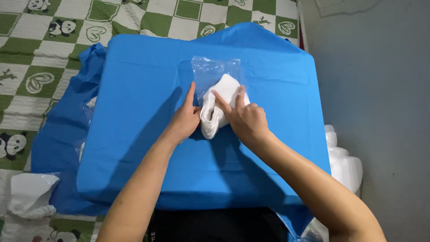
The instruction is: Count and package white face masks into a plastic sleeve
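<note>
A folded white cloth [214, 117] lies partly inside a clear plastic bag [214, 71] on a raised surface draped in a blue sheet [148, 152]. My left hand [184, 119] holds the bag's open edge beside the cloth, fingers extended along it. My right hand [244, 117] presses on the cloth with two fingers stretched out, touching both the cloth and the bag's mouth.
A green and white checkered blanket [40, 67] with panda pictures lies around the blue surface. A white bagged item [29, 195] rests at the lower left. More white packaged pieces [345, 163] are stacked at the right, by a grey wall [380, 89].
</note>
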